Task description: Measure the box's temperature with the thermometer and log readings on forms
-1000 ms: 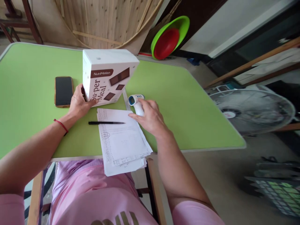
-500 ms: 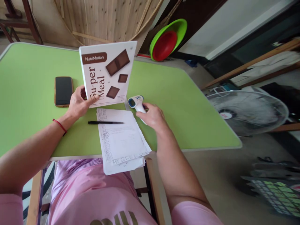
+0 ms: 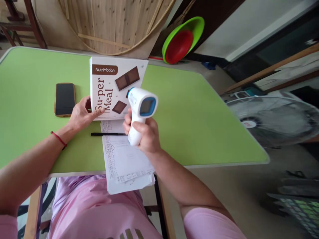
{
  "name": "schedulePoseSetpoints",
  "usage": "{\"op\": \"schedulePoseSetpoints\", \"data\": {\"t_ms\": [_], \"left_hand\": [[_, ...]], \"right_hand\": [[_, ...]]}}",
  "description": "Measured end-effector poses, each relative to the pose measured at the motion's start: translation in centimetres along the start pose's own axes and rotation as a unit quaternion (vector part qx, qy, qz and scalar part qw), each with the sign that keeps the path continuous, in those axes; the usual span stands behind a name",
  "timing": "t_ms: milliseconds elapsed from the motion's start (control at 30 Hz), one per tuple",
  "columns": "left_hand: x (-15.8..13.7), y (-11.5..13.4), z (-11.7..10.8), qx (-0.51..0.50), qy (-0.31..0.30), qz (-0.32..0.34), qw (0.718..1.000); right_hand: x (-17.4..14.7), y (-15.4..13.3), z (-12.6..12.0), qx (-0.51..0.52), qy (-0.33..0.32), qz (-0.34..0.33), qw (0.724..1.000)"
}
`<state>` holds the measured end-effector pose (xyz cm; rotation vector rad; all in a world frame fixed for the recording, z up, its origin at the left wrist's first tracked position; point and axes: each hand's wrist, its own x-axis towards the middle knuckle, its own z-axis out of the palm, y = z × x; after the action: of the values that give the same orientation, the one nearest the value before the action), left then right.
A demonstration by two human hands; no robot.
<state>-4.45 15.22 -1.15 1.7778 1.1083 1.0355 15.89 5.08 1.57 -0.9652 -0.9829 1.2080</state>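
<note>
My left hand (image 3: 82,114) grips the lower left edge of a white box (image 3: 104,74) printed "NutriMotion Su-per Meal", its thumb across the front. The box is propped up on the green table (image 3: 194,126), its printed face toward me. In my right hand (image 3: 147,132) is a white and blue infrared thermometer (image 3: 137,106), fingers wrapped round its handle. It is raised in front of the box and hides part of the lower right print. Its small screen faces me. Beneath it lie papers (image 3: 124,162) with a black pen (image 3: 108,134) across them, the pen's tip end hidden.
A dark phone (image 3: 65,99) in a brown case lies left of the box. The papers overhang the table's near edge. Beyond the table are green and red basins (image 3: 179,46) and a round wooden board (image 3: 107,23). A fan (image 3: 271,122) stands at the right.
My right hand has picked the thermometer up off the table and brought it left and up before the box. The box top now sits lower and leans back more.
</note>
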Motion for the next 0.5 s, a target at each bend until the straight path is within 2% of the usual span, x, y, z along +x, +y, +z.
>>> {"op": "schedulePoseSetpoints", "data": {"t_ms": [167,300,500], "left_hand": [[0.2,0.5,-0.3,0.020,-0.023,0.019,0.999],[0.4,0.6,-0.6,0.021,-0.034,0.021,0.999],[0.6,0.1,-0.8,0.004,-0.050,0.031,0.998]], "right_hand": [[-1.4,2.3,-0.4,-0.008,-0.065,0.090,0.994],[-1.3,3.0,-0.3,-0.038,-0.048,0.076,0.995],[-0.7,3.2,0.1,-0.027,-0.033,0.062,0.997]]}}
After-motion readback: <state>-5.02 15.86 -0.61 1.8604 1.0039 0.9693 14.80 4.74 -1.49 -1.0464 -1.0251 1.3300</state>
